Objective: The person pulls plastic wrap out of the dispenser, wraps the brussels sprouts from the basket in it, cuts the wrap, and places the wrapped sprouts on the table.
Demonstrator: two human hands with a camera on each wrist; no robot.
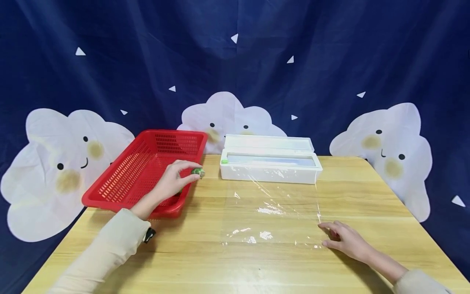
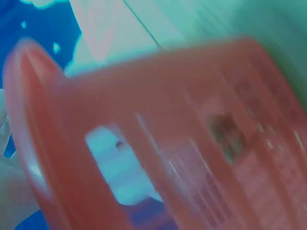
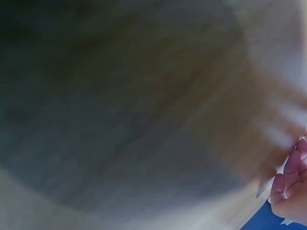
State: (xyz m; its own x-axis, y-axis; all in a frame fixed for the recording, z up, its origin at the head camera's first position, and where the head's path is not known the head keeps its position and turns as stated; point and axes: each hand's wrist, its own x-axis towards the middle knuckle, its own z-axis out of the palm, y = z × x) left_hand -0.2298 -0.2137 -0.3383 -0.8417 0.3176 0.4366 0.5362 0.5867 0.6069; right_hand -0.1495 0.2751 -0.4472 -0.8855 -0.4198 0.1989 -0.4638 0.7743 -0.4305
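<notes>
My left hand (image 1: 171, 178) pinches a small green piece with a pale end (image 1: 198, 172) between thumb and fingers, over the right rim of a red plastic basket (image 1: 200, 149). Its exact kind is too small to tell. A sheet of clear cling film (image 1: 269, 212) lies on the table, drawn out from a white cling film box (image 1: 271, 174) whose lid stands raised. Beside the film's right edge is my right hand (image 1: 346, 241), thumb and forefinger apart, nothing visibly gripped. In the right wrist view, the fingers of that hand (image 3: 290, 191) show at the lower right.
A wooden table (image 1: 367, 196) carries everything. Another bit of green shows inside the basket near its right wall, mostly hidden by the left arm. The left wrist view is blurred and filled by the basket's slotted side (image 2: 158, 91). A dark blue curtain (image 1: 312, 24) hangs behind.
</notes>
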